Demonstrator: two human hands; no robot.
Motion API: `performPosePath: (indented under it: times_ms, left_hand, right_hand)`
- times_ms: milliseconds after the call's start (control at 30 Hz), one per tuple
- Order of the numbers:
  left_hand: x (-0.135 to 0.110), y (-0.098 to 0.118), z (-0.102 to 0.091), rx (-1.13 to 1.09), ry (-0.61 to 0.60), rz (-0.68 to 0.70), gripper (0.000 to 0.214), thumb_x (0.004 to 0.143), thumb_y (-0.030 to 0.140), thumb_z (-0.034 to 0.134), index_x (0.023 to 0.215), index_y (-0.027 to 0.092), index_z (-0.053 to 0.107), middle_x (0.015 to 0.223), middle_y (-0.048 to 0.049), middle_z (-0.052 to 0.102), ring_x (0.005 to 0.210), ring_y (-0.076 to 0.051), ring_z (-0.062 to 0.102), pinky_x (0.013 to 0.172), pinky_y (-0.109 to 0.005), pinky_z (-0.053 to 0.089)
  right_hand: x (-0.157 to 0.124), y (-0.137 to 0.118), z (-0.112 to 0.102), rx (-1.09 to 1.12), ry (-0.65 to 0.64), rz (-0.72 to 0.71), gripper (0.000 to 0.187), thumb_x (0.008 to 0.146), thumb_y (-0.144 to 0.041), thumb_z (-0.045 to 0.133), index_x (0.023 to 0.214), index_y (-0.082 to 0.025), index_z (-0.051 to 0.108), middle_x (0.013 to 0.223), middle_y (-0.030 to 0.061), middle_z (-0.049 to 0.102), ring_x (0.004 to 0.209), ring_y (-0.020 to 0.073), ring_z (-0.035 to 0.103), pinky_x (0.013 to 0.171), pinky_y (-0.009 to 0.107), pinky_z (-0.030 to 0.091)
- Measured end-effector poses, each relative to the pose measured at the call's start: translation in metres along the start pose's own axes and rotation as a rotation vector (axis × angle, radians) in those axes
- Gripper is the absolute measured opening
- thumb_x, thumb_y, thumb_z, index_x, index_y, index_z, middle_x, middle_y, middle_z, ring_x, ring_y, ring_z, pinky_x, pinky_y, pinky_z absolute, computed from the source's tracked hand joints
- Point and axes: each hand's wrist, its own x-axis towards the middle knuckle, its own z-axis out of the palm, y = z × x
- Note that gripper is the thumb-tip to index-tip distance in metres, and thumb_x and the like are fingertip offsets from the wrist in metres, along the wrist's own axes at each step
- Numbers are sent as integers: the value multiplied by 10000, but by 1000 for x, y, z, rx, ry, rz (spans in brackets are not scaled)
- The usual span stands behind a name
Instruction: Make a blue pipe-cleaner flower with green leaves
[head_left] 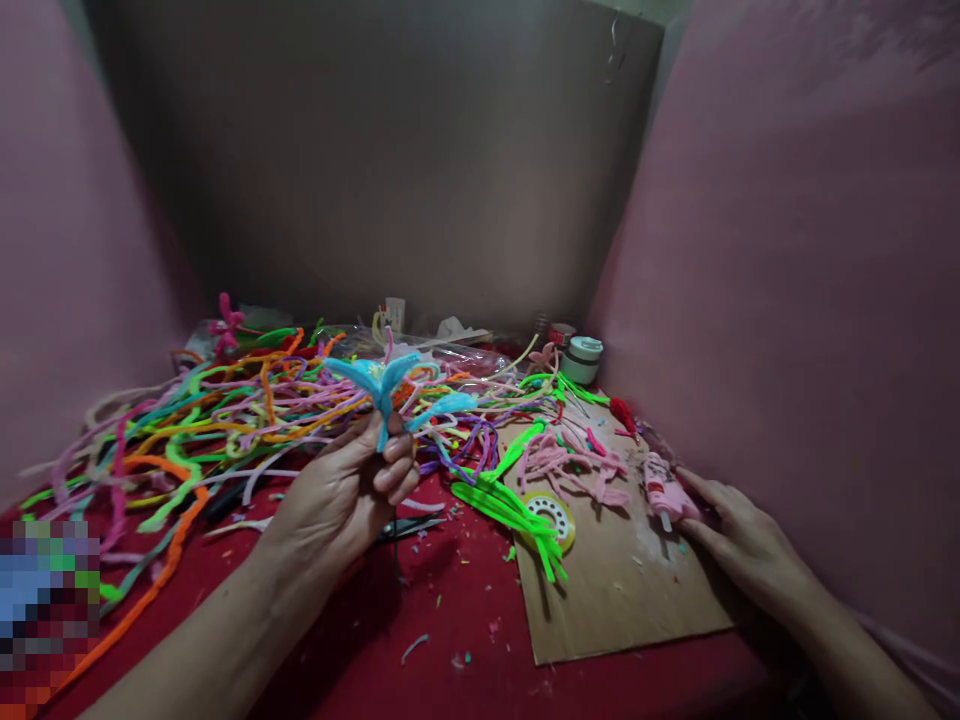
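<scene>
My left hand [345, 495] is closed around the stem of a light blue pipe-cleaner flower [390, 385], holding it upright above the red table. My right hand [739, 540] reaches to the right edge of a cardboard sheet [622, 590], its fingers resting on a pink glue gun [666, 490] that lies there; the fingers look loosely curled on its body.
A large tangle of coloured pipe cleaners [210, 420] covers the left and back of the red cloth [420, 660]. Green pipe cleaners [510, 505], a tape roll [553, 515] and pink pieces [570, 460] lie on the cardboard. Small jars [582, 358] stand at the back. Black scissors [409, 528] lie below my left hand.
</scene>
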Motion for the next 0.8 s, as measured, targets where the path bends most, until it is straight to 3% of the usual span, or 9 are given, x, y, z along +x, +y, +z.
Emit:
performPosePath:
  times_ms: [133, 233, 300, 367, 467, 533, 667, 800]
  left_hand:
    - [-3, -5, -1, -36, -22, -32, 185, 856, 82, 396, 719, 135, 508, 557, 23, 432, 379, -33, 376, 377, -147, 343]
    - [-8, -10, 2, -52, -36, -68, 139, 855, 117, 436, 743, 136, 515, 570, 28, 435, 378, -26, 354, 376, -148, 330]
    - [-13, -14, 6, -62, -62, -102, 103, 841, 132, 473, 747, 141, 514, 571, 34, 429, 381, -24, 343, 378, -150, 318]
    - [-17, -17, 9, -67, -89, -131, 77, 823, 137, 506, 746, 144, 515, 568, 40, 423, 384, -23, 343, 381, -149, 308]
    - [-22, -22, 12, -70, -99, -169, 76, 807, 131, 524, 733, 142, 513, 563, 42, 425, 379, -21, 339, 380, -150, 306]
    - [-23, -25, 12, -77, -101, -194, 87, 815, 135, 514, 728, 139, 514, 562, 41, 428, 375, -20, 336, 378, -152, 309]
    - [-25, -30, 12, -102, -122, -225, 126, 854, 181, 475, 753, 132, 532, 559, 39, 432, 369, -20, 324, 371, -156, 310]
    - [-27, -32, 15, -70, -109, -200, 111, 843, 206, 503, 763, 140, 543, 554, 42, 443, 368, -25, 330, 372, -162, 307]
  right_hand:
    - [0, -4, -4, -29, 55, -48, 419, 764, -322, 488, 1131, -153, 599, 954, 138, 643, 862, 292, 582, 754, 420, 481]
    - [0, -46, -18, 88, 176, -77, 364, 759, -321, 491, 1047, -162, 647, 1000, 148, 628, 933, 312, 560, 803, 444, 457]
    - [2, -92, -24, 378, 150, -88, 284, 777, -325, 503, 975, -219, 677, 981, 101, 649, 910, 268, 588, 789, 395, 474]
    - [4, -142, -22, 684, -19, -82, 218, 782, -340, 544, 894, -244, 705, 955, 66, 673, 921, 241, 598, 806, 359, 473]
    - [11, -207, -5, 1168, -271, 67, 218, 780, -326, 593, 936, -214, 697, 846, 45, 681, 795, 191, 605, 721, 314, 487]
    - [18, -236, 7, 1548, -283, 163, 215, 750, -294, 637, 928, -187, 691, 741, 26, 666, 691, 159, 595, 663, 289, 487]
    - [25, -261, 17, 1905, -257, 130, 73, 713, -228, 665, 765, -186, 696, 665, 14, 654, 632, 156, 598, 616, 290, 505]
    - [26, -262, 12, 1914, -190, 110, 69, 726, -201, 655, 784, -200, 693, 734, 15, 679, 701, 165, 617, 701, 322, 511]
